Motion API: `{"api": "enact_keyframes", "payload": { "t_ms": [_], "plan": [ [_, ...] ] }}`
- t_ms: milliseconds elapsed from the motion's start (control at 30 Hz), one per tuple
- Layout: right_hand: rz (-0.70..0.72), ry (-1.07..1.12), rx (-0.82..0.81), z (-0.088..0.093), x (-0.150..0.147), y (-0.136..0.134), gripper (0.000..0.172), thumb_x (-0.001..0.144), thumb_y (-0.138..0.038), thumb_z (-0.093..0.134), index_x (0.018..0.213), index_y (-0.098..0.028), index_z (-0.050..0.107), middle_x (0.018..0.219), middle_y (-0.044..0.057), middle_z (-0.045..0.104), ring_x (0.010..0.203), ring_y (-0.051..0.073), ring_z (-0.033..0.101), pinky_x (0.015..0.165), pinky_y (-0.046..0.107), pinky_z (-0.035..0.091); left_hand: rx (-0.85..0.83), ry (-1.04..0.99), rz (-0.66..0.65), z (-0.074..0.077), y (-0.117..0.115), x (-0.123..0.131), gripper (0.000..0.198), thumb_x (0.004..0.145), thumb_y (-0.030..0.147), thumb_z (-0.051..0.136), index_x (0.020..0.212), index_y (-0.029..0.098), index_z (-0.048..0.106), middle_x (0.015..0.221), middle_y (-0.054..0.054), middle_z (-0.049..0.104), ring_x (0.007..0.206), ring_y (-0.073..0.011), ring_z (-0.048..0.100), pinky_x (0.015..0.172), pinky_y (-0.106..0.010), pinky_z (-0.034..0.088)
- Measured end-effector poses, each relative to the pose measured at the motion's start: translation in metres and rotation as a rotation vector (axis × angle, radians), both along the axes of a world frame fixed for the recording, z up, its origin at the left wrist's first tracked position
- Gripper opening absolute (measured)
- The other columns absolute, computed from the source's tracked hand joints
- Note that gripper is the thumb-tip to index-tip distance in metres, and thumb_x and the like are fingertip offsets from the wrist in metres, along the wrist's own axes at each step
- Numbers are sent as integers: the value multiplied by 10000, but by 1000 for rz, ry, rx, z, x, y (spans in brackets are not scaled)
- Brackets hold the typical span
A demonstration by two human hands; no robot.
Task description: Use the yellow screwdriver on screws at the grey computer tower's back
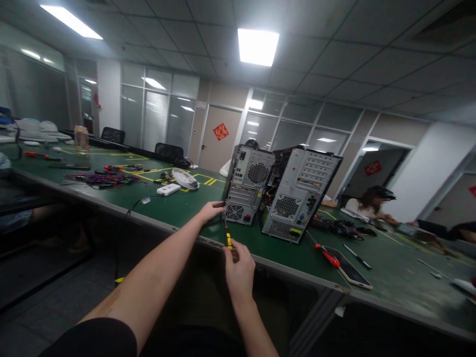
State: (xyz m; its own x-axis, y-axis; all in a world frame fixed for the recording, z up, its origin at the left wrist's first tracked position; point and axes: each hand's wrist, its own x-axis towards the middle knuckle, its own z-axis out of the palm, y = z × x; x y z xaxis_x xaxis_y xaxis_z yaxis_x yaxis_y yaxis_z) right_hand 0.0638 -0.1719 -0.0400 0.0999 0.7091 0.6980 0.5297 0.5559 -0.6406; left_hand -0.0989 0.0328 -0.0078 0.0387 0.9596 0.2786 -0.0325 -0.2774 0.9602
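In the head view, my right hand [240,270] is closed around the handle of a yellow-and-black screwdriver [228,241]. Its shaft points up at the bottom rear corner of a grey computer tower [243,186], near the small fan grille; whether the tip touches a screw is too small to see. My left hand [211,212] holds the lower left edge of that same tower, with its fingertips partly hidden there. Close on the right, a second computer tower [297,196] stands slightly tilted in view, its rear side facing me.
To the right lie a red screwdriver [329,257], a phone [347,267], a pen-like tool [357,256] and black cables [344,227]. On the left are bundled wires [106,178], a white power strip [168,189] and a bottle [82,139]. A person [370,206] sits across the table.
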Motion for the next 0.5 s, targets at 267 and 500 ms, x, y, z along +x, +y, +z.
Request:
{"api": "enact_keyframes", "payload": {
  "t_ms": [267, 500],
  "plan": [
    [-19, 23, -75, -1, 0, -1, 355, 978, -329, 523, 1231, -175, 718, 954, 92, 778, 729, 194, 736, 682, 275, 572, -24, 0, 21, 1, -2, 1, 684, 589, 352, 906, 1213, 131, 734, 1257, -170, 721, 1225, -338, 638, 957, -396, 520],
    [19, 15, -115, -1, 1, -2, 315, 988, -330, 506, 1181, -179, 703, 945, 83, 772, 715, 196, 741, 701, 285, 576, -10, -2, 9, 0, 0, 1, 730, 570, 384, 921, 1223, 123, 729, 1259, -176, 718, 1228, -345, 633, 976, -415, 510]
  ]
}}
